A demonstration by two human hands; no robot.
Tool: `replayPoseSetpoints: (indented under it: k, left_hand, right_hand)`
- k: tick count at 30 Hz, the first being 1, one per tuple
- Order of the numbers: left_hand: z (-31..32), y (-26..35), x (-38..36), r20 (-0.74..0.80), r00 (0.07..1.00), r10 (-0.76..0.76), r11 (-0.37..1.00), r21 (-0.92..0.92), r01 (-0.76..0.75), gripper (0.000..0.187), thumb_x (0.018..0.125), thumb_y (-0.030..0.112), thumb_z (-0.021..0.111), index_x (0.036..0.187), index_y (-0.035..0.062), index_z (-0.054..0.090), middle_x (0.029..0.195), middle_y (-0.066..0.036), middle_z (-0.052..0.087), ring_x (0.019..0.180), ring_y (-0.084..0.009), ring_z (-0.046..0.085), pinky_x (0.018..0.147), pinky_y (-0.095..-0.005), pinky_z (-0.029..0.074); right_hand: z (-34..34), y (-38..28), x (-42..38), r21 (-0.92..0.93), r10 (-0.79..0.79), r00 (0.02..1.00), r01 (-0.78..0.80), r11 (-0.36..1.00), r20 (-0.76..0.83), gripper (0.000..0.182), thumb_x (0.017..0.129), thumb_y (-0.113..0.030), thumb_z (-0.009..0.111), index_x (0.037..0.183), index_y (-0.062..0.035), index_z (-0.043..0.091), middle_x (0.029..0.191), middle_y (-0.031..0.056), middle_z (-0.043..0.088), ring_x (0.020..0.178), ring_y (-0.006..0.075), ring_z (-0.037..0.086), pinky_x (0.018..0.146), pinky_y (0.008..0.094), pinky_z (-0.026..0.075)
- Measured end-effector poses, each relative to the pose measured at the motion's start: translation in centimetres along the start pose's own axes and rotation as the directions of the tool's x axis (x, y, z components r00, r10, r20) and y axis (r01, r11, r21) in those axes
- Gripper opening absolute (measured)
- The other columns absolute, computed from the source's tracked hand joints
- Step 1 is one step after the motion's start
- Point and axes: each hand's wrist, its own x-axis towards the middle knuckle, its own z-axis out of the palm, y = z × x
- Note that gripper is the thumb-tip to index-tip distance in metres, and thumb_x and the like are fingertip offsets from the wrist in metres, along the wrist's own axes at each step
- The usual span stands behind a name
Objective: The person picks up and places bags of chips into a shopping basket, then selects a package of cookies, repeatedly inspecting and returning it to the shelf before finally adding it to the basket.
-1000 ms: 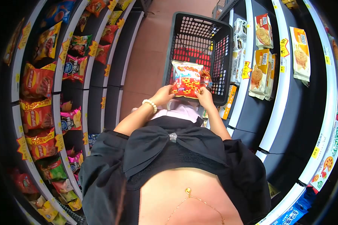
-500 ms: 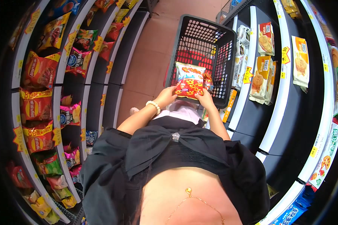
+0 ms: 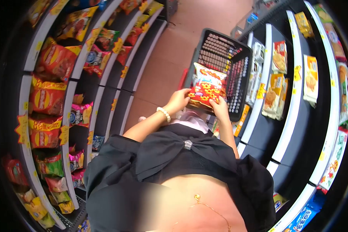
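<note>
Pinching a red-and-white snack packet (image 3: 207,87) at its lower edge, the left hand (image 3: 178,102) and right hand (image 3: 221,109) hold it narrowly at 12 o'clock, apparently so its printed front faces the person. Beyond it, towards 1 o'clock, a black mesh basket (image 3: 241,77) sits, its contents largely hidden. Red bags (image 3: 47,96) at 10 o'clock and biscuit packs (image 3: 273,94) at 2 face outwards, probably for easy reading

Bright, even light fills the aisle, glare whitening the shelf edges (image 3: 294,91); black corners ring the fisheye view, bending shelves, while a smeared blur covers part of the torso (image 3: 154,205).
</note>
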Motion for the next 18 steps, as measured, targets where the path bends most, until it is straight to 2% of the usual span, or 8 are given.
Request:
replayPoseSetpoints:
  k: [2,5,6,7,10,14,16,18]
  left_hand:
    - [-2.1,2.7,-1.0,-0.096,0.994,0.048,0.999,0.005,-0.048,0.037,0.080,-0.001,0.056,0.117,-0.0034,0.056,0.108,-0.018,0.064,0.100,-0.0228,0.063,0.086,-0.0320,0.050]
    - [-5.0,3.7,-2.0,-0.227,0.969,0.098,0.990,-0.077,-0.118,0.037,0.081,-0.002,0.053,0.118,-0.0025,0.056,0.109,-0.018,0.064,0.100,-0.0199,0.062,0.086,-0.0311,0.050]
    - [-6.5,4.6,-2.6,-0.235,0.970,0.057,0.994,-0.081,-0.078,0.039,0.081,-0.003,0.053,0.119,-0.0024,0.054,0.110,-0.018,0.063,0.101,-0.0182,0.061,0.087,-0.0312,0.049]
    - [-6.7,3.1,-2.4,-0.310,0.941,0.133,0.978,-0.114,-0.175,0.040,0.081,-0.004,0.053,0.121,-0.0019,0.054,0.111,-0.018,0.063,0.101,-0.0163,0.060,0.087,-0.0309,0.049]
    - [-10.6,3.1,-4.0,-0.465,0.878,0.111,0.987,-0.054,-0.153,0.041,0.081,-0.004,0.054,0.122,-0.0009,0.054,0.113,-0.018,0.062,0.102,-0.0223,0.062,0.088,-0.0319,0.049]
    - [-16.9,5.1,-9.2,-0.690,0.701,0.181,0.983,0.118,-0.138,0.040,0.077,0.003,0.057,0.117,-0.0013,0.056,0.111,-0.021,0.060,0.103,-0.0362,0.057,0.090,-0.0412,0.045]
    - [-19.8,7.1,-12.8,-0.757,0.619,0.209,0.971,0.234,-0.041,0.043,0.079,0.001,0.054,0.121,-0.0018,0.052,0.115,-0.021,0.058,0.106,-0.0360,0.054,0.090,-0.0420,0.043]
    - [-22.2,7.4,-15.7,-0.825,0.502,0.260,0.950,0.311,0.017,0.043,0.079,0.001,0.053,0.122,-0.0033,0.050,0.115,-0.022,0.057,0.106,-0.0368,0.054,0.090,-0.0420,0.043]
  right_hand:
    - [0.5,-2.6,-0.2,-0.029,-0.154,0.988,0.154,0.988,-0.005,0.028,0.085,-0.006,0.060,0.110,0.0039,0.054,0.100,0.0093,0.064,0.089,0.0163,0.061,0.080,0.0280,0.048]
    - [2.4,-5.2,1.1,-0.003,-0.210,0.977,0.210,0.978,0.035,0.031,0.086,-0.002,0.058,0.115,0.0039,0.052,0.105,0.0108,0.063,0.094,0.0174,0.060,0.083,0.0293,0.047]
    - [3.2,-7.5,0.8,0.038,-0.225,0.972,0.222,0.974,0.064,0.031,0.086,0.000,0.057,0.117,0.0041,0.052,0.108,0.0112,0.062,0.096,0.0177,0.060,0.085,0.0298,0.047]
    - [4.1,-8.6,1.0,0.073,-0.244,0.965,0.238,0.968,0.096,0.033,0.086,0.001,0.057,0.118,0.0044,0.051,0.110,0.0116,0.061,0.098,0.0178,0.059,0.087,0.0300,0.046]
    - [8.0,-12.0,1.9,0.128,-0.321,0.930,0.301,0.945,0.182,0.036,0.086,0.003,0.056,0.122,0.0053,0.048,0.114,0.0123,0.059,0.103,0.0175,0.057,0.092,0.0301,0.044]
    - [14.1,-17.9,1.2,0.145,-0.453,0.816,0.431,0.891,0.360,0.038,0.086,0.003,0.056,0.123,0.0054,0.046,0.115,0.0126,0.058,0.106,0.0177,0.056,0.094,0.0303,0.042]
    - [17.4,-21.5,-0.3,0.218,-0.513,0.737,0.467,0.857,0.440,0.041,0.087,0.002,0.056,0.126,0.0050,0.044,0.119,0.0131,0.056,0.109,0.0181,0.054,0.096,0.0306,0.041]
    - [20.8,-25.1,-2.6,0.326,-0.606,0.647,0.512,0.795,0.462,0.046,0.085,-0.002,0.059,0.128,0.0049,0.043,0.115,0.0127,0.058,0.104,0.0176,0.057,0.090,0.0294,0.044]
